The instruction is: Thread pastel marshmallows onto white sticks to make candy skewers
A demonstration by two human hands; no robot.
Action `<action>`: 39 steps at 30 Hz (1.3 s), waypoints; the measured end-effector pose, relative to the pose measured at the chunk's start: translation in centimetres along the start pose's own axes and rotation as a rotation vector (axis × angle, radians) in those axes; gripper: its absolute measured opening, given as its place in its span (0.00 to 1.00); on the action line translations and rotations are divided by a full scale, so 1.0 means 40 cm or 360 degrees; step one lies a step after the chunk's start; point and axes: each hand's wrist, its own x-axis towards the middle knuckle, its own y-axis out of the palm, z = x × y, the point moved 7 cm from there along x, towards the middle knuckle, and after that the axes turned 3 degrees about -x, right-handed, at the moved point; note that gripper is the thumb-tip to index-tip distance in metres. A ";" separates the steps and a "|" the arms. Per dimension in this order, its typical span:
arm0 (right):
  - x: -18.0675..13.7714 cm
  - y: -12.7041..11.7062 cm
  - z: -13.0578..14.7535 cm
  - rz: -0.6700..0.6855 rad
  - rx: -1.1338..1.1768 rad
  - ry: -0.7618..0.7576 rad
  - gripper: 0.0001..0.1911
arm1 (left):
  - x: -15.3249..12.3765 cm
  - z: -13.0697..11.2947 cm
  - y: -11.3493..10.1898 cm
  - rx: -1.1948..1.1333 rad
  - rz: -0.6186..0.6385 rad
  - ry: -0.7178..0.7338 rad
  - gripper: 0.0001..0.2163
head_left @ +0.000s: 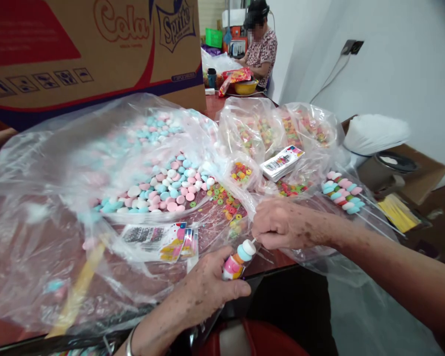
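Nearest to us, our left hand (203, 291) is grasping the lower end of a short skewer (238, 259) of stacked pink, orange, blue and white soft candies, with thumb and fingers closing around the pink piece. Our right hand (285, 225) is curling closed just above it, fingertips pinching the thin white stick that is protruding from the top white candy. This skewer is hanging over the near edge of the reddish-brown table (269, 264), tilted up to the right, between our two hands. Behind the left hand, a large clear plastic bag (59, 207) is lying open and holding a heap of pink, blue and white disc candies (163, 190); printed paper labels (159, 241) are showing through its front fold. Small multicoloured ring candies (228, 202) are lying beside the heap. Beyond the right hand, several loaded skewers (343, 194) are lying side by side, near a bundle of yellow sticks (397, 212). At the far end another person (261, 49) is sitting to the right of a large printed cardboard box (96, 44).
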 end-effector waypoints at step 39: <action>0.051 -0.022 0.049 -0.0021 -0.0260 -0.0378 0.14 | -0.042 0.043 0.013 -0.0496 0.0455 -0.0337 0.17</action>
